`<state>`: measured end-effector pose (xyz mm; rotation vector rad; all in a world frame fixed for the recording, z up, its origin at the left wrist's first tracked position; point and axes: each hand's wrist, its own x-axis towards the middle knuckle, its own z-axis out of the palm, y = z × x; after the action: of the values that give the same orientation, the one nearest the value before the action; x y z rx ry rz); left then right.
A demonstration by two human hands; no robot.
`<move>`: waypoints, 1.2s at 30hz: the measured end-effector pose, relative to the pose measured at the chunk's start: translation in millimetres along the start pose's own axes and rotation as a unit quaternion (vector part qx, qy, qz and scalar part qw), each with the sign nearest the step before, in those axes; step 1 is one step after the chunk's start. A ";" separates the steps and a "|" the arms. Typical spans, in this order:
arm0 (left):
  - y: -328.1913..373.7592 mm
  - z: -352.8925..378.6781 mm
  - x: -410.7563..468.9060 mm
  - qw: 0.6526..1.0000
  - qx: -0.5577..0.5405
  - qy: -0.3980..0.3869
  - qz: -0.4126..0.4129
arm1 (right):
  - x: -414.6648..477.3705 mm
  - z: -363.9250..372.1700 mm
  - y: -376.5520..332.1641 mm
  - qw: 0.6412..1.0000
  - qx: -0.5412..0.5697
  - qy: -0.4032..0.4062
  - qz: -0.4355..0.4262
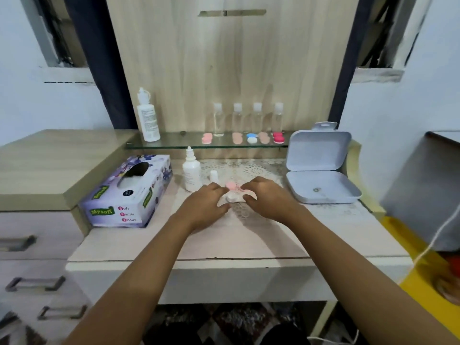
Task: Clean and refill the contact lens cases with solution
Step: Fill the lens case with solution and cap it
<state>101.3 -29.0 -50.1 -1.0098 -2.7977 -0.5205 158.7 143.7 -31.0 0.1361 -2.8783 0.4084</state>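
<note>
Purple "Mysoft" tissue box (129,195) left of pink lens case (231,185)

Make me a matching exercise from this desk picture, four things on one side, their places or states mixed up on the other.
1. tissue box
2. grey hinged box
3. clear bottles
4. pink lens case

A. in a row on the glass shelf
B. between the left hand and the right hand
C. left of the small white bottle
D. lid open, at the right of the desk

Pairs: 1-C, 2-D, 3-A, 4-B
</note>
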 end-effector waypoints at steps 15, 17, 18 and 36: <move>-13.4 35.6 27.8 0.999 0.023 0.049 -0.004 | 4.4 42.6 22.3 0.988 0.071 0.107 0.091; -14.6 37.4 28.4 0.998 0.020 0.052 -0.004 | 6.1 44.3 24.2 0.988 0.073 0.098 0.092; -15.5 38.2 28.4 0.998 0.018 0.052 0.000 | 6.7 45.1 25.2 0.988 0.074 0.096 0.094; -53.7 4.9 44.9 0.877 -0.292 0.275 -0.265 | 7.6 49.0 26.2 0.988 0.069 0.103 0.092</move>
<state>32.4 -39.0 -59.4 -0.0523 -2.3725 -1.5075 137.6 154.3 -81.9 -0.1429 -2.6670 0.6185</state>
